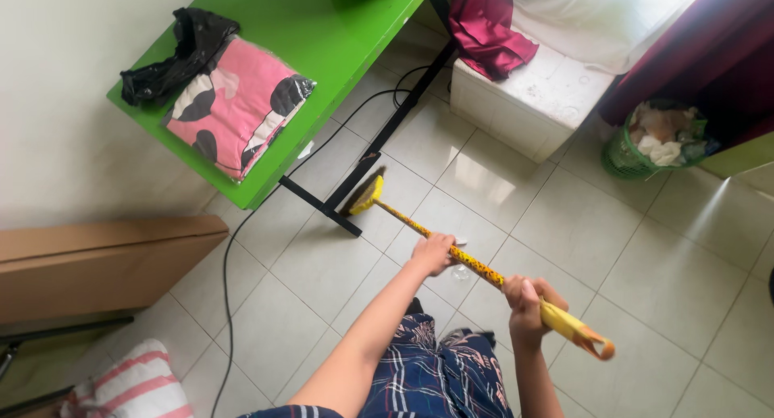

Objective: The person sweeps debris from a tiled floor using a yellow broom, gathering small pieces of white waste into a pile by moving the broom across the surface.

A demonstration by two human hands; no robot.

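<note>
Left hand (433,253) closed around middle of broom handle (451,247), yellow with dark spots; right hand (526,303) closed around same handle near orange end loop. Broom head (364,194) on tiled floor (645,265), just beside black foot of green table (322,31). Pink package (238,103) and black bag (177,59) on table. Green basket (637,156) well apart, near dark red curtain (709,55)

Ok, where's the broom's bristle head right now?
In the head view, the dark bristle head of the yellow speckled broom sits on the tiled floor left of centre, beside the green table's black metal foot.
</note>
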